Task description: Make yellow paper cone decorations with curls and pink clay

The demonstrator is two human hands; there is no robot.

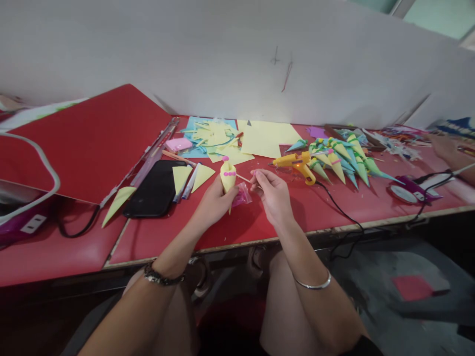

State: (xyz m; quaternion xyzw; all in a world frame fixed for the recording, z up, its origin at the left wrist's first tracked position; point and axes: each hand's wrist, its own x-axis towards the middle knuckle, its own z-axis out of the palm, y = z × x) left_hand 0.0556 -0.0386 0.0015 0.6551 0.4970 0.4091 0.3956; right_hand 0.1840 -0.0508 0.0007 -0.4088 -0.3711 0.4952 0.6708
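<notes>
My left hand (215,201) is closed round a small yellow paper cone (227,182), its point downward. Pink beads of soft material form a band across the cone, and another pink blob sits on its top. Between the fingertips of my right hand (272,193) is a thin pale stick (243,178), its tip reaching toward the cone's band. A bit of pink shows at those fingertips, too small to make out. Below the cone, partly behind my left hand, lies a clear bag (243,194) with pink material.
To the right lie a yellow glue gun (297,160) with a black cord and a pile of decorated paper cones (347,158). A black phone (154,190), markers (190,183) and yellow paper pieces (204,174) are at left. Behind are paper scraps (213,134). Another person's hand (451,152) is far right.
</notes>
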